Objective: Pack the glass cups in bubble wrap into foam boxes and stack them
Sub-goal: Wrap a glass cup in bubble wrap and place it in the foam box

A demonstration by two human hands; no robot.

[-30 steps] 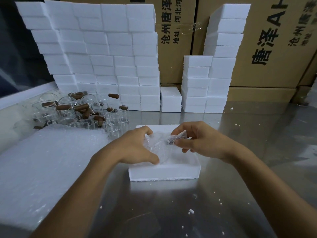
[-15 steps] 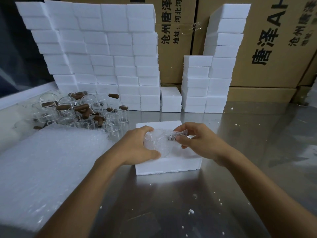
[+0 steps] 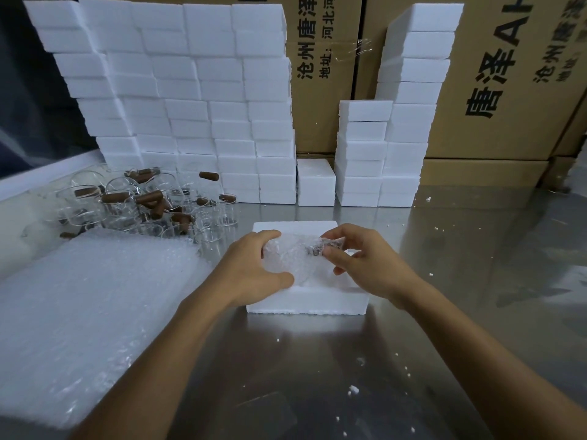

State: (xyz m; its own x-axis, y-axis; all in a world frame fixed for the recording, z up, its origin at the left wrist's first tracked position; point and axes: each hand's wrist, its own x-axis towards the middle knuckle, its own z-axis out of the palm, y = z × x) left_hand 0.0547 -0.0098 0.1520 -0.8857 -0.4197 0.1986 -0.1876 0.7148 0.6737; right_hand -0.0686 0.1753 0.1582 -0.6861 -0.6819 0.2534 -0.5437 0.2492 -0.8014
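Observation:
A glass cup wrapped in bubble wrap [image 3: 293, 260] rests in the open white foam box [image 3: 305, 304] at the middle of the steel table. My left hand [image 3: 254, 271] grips the wrapped cup's left side. My right hand [image 3: 359, 265] pinches the wrapped brown handle end on the right. A pile of unwrapped glass cups with brown handles [image 3: 143, 204] lies at the left. A stack of bubble wrap sheets [image 3: 85, 306] lies in front of that pile.
A wall of stacked white foam boxes [image 3: 178, 100] stands at the back left, two more stacks [image 3: 390, 138] at the back right, and one single box [image 3: 316, 182] between them. Printed cardboard cartons [image 3: 495, 84] stand behind. Foam crumbs dot the steel table [image 3: 349, 389].
The foam box and both hands have shifted slightly away from me and the wrapped cup sits lower in the box. Both hands keep their hold.

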